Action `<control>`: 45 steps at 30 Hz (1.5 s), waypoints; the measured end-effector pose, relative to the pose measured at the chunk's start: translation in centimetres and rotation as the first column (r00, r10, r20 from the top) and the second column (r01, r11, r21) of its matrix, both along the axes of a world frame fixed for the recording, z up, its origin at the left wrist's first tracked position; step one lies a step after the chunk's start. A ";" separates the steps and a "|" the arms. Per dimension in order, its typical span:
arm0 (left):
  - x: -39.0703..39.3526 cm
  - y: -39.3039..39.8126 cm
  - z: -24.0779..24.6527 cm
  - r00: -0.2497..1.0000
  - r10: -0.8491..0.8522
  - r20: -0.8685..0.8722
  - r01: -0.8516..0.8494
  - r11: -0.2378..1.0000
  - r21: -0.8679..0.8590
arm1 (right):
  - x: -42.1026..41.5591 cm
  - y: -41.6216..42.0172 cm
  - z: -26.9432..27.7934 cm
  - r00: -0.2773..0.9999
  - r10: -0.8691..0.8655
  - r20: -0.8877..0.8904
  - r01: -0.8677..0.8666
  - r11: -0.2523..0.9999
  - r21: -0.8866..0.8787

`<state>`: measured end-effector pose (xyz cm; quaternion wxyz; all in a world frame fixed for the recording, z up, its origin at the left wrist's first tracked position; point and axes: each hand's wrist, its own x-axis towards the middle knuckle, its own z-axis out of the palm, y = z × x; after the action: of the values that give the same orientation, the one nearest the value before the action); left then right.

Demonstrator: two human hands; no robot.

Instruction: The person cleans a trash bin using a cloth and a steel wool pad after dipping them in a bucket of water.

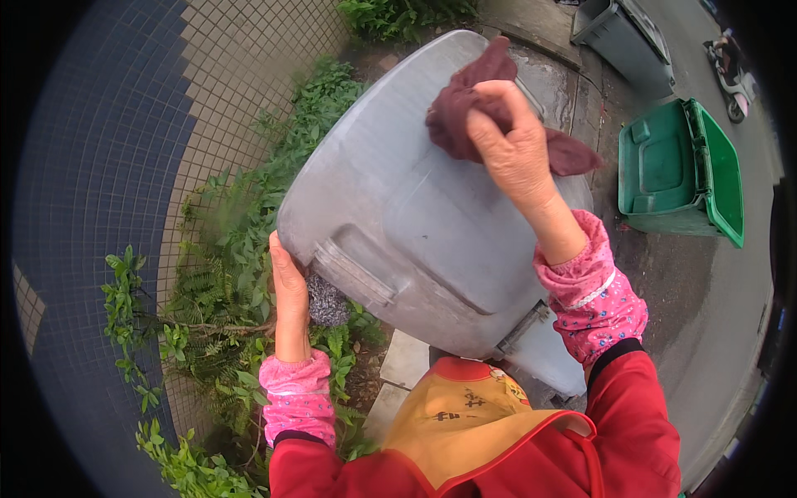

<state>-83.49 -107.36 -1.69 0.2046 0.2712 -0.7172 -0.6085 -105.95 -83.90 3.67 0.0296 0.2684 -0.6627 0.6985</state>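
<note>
A grey plastic wheelie-bin lid point(461, 230) lies before me, its surface smeared and dull. My right hand point(514, 143) grips a crumpled maroon cloth point(457, 118) over the far part of the lid, one end of it trailing to the right. At the lid's left edge, my left hand point(289, 286) holds the rim, with a grey scouring pad point(328, 302) beside the palm, under the edge. Whether the fingers grip the pad is hidden. A moulded handle point(355, 271) stands out on the near left part of the lid.
Plants point(249, 249) grow along a tiled wall point(218, 93) at the left. A green bin point(666, 168) stands to the right, with a grey bin point(629, 50) beyond it. A scooter point(735, 84) is on the road at the far right. Pale paving tiles point(405, 358) lie near my body.
</note>
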 end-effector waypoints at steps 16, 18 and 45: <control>2.1 1.4 2.9 0.996 -0.034 -0.078 0.039 0.998 0.056 | -7.9 0.6 -3.1 0.841 -0.090 -0.533 0.409 0.751 0.518; 1.4 1.1 2.4 0.996 -0.004 -0.088 0.007 1.000 0.027 | -5.9 -0.5 -2.0 0.819 -0.007 -0.574 0.359 0.787 0.502; 1.2 -0.7 -0.9 0.965 0.234 0.115 -0.228 0.972 -0.064 | -9.7 -2.8 -3.3 0.656 -0.194 -0.729 0.555 0.779 0.291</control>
<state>-82.29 -108.10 -2.58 0.2368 0.3841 -0.7070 -0.5445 -115.63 -86.67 0.33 0.3427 0.3480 -0.8034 0.3406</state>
